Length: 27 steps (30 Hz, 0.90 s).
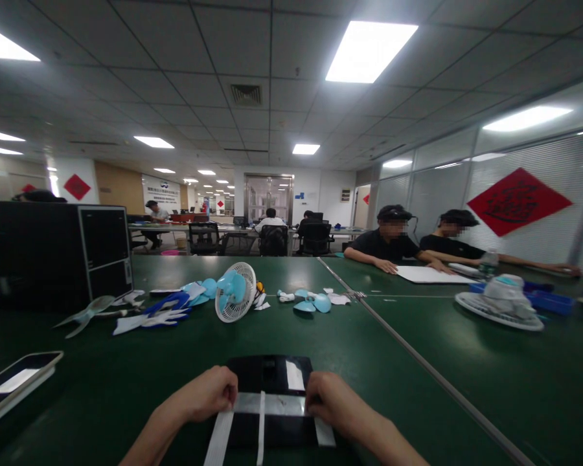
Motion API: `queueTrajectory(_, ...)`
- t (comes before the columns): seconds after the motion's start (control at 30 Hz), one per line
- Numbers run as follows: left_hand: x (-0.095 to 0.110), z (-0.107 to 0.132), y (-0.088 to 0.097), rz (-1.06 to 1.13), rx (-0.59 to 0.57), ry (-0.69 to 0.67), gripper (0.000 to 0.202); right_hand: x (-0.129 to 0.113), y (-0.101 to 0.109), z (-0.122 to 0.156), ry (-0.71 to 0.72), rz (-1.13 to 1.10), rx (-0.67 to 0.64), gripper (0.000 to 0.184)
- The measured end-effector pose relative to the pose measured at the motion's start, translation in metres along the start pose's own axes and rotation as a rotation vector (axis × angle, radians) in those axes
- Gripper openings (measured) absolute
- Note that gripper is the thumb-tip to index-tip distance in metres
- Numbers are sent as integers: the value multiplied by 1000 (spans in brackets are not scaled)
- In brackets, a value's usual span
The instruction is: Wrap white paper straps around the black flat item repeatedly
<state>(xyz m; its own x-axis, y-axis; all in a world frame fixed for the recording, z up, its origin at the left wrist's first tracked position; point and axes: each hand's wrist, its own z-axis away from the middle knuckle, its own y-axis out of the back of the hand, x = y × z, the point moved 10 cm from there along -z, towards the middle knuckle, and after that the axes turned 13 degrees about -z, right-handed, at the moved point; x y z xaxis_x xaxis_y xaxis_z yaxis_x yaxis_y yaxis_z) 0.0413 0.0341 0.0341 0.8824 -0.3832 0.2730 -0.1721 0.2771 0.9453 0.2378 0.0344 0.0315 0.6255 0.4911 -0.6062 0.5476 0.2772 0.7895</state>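
Observation:
A flat black panel (282, 430) lies on the green table in front of me, with a white label (295, 375) on its upper right part. Across its middle runs a shiny grey strip (284, 405). The closed fingers of my left hand (212, 391) pinch the strip's left end. At the right end, my right hand (334, 402) has its fingers curled down on the same strip, fingertips partly hidden. A narrow white band (261, 427) crosses the strip lengthwise. One wider white band (219, 439) extends below my left hand, and a short white piece (324, 432) shows below my right.
Beyond the panel are a small fan (236, 292), blue-and-white gloves (158, 317) and loose blue fan blades (313, 302). A black computer case (34, 255) stands left, above a white-edged flat device (17, 385). Two people sit across at right, near a white fan part (500, 304).

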Motion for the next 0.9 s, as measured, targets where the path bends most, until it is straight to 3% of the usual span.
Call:
queueTrajectory(0.27,-7,0,0,53,-15,0,14,-1,5,1,13,-27,-3,12)
queueTrajectory(0.37,-17,-7,3,71,44,8,18,-6,16,2,25,-44,83,12)
queueTrajectory(0.53,-77,-13,27,-120,371,241,29,-8,28,-2,24,-17,223,18)
queueTrajectory(0.73,-149,-10,18,-343,358,494,42,-21,3,-35,114,44,139,36)
queueTrajectory(0.9,-166,-5,11,-327,299,550,47,-28,-15,-76,90,178,74,34)
